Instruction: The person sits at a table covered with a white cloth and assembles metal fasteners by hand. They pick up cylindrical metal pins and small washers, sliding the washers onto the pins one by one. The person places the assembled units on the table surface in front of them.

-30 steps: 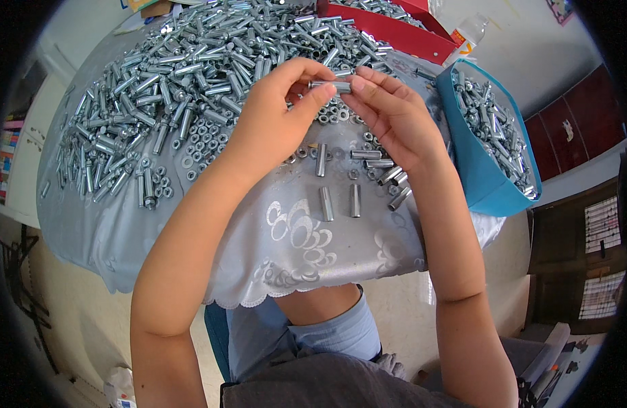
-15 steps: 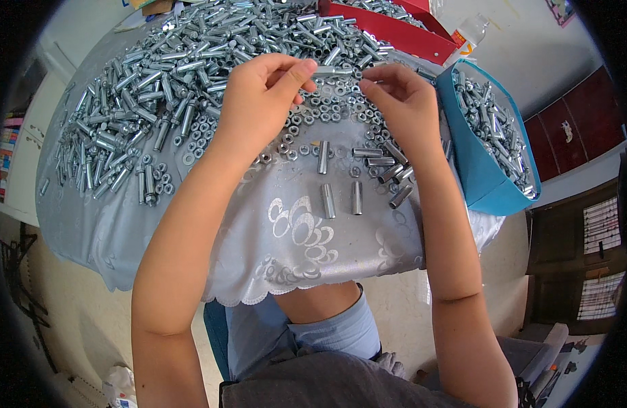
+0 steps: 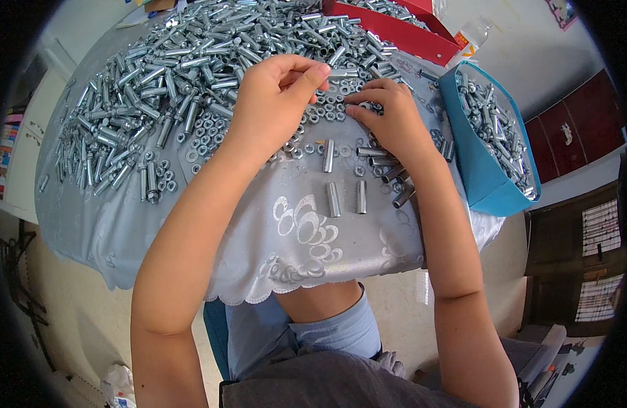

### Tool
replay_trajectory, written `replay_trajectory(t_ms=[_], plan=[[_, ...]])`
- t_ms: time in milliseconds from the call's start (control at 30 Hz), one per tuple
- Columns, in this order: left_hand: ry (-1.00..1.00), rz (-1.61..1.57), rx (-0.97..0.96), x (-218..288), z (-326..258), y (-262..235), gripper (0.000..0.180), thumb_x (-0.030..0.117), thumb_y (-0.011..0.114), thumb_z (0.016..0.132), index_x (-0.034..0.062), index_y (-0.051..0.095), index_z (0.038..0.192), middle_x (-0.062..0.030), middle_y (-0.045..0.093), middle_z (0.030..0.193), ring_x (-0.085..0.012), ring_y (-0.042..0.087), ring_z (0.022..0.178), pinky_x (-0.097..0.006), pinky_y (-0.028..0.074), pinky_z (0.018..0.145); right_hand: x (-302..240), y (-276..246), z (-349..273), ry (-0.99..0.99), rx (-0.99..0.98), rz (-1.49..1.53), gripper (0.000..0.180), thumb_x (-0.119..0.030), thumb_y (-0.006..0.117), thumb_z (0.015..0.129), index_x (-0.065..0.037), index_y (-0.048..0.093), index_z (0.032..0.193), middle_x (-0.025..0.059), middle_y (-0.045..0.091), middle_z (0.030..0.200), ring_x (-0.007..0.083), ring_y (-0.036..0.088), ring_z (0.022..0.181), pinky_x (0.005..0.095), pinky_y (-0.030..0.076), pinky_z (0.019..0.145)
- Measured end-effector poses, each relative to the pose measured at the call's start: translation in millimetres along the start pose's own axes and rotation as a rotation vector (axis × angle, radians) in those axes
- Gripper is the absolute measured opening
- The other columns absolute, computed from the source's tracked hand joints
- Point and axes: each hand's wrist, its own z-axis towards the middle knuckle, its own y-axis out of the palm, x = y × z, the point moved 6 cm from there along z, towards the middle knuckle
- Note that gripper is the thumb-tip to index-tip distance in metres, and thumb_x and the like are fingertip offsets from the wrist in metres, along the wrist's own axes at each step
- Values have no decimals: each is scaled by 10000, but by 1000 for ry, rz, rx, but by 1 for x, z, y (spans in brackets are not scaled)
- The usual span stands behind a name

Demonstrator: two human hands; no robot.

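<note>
My left hand (image 3: 276,92) is closed in a pinch on a silver anchor bolt (image 3: 342,73), held level above the table with its free end pointing right. My right hand (image 3: 393,115) reaches down to the loose hex nuts (image 3: 335,107). Its thumb and forefinger are slightly apart at the edge of the nuts, and no held thing shows between them. Metal sleeves (image 3: 329,156) lie nearer to me, two of them (image 3: 334,199) side by side. More sleeves (image 3: 388,163) are clustered below my right wrist, partly hidden by the forearm.
A large heap of anchor bolts (image 3: 191,61) covers the far and left table. On the right stands a blue container (image 3: 493,194) full of bolts. Behind are a red box (image 3: 395,30) and a clear bottle (image 3: 473,34). A pale patterned tablecloth (image 3: 279,258) hangs over the near edge.
My right hand has moved from near the bolt's free end down and left to the nuts. My left hand has shifted slightly right with the bolt still in it.
</note>
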Motion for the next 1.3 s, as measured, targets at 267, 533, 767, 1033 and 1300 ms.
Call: replay_trajectory(t_ms=[267, 533, 767, 1033, 1300], plan=[[-7, 18, 11, 1, 0, -2, 221, 206, 577, 854, -2, 612, 918, -40, 634, 776, -67, 526, 635, -196, 430, 588, 1, -4, 2, 5, -29, 95, 152, -162, 665, 714, -55, 672, 822, 136, 596, 857, 297, 569, 785, 359, 456, 713], [-11, 27, 34, 3, 0, -3, 206, 178, 589, 842, -19, 617, 899, -55, 638, 760, -84, 558, 657, -214, 458, 605, -1, -1, 3, 81, -120, 119, 171, -161, 607, 764, -3, 635, 821, 171, 592, 808, 323, 567, 784, 368, 450, 707], [-25, 29, 25, 0, 2, -3, 218, 189, 590, 843, -19, 615, 903, -59, 635, 759, -85, 562, 675, -213, 460, 621, -2, -5, 3, -5, -25, 109, 167, -125, 600, 785, 23, 596, 863, 156, 602, 792, 271, 568, 730, 335, 443, 681], [-62, 18, -52, -3, 0, 5, 225, 194, 599, 836, -21, 607, 902, -54, 632, 752, -82, 551, 655, -213, 451, 604, 1, -7, 1, 170, -21, 339, 195, -146, 567, 846, 39, 582, 905, 80, 601, 746, 117, 523, 675, 244, 418, 626], [-71, -16, -73, -5, -2, 7, 203, 170, 589, 841, -26, 602, 894, -64, 633, 747, -92, 557, 647, -214, 454, 604, -5, -3, 2, 353, -118, 692, 210, -171, 519, 883, 26, 586, 919, 16, 584, 747, 59, 494, 689, 197, 390, 626]])
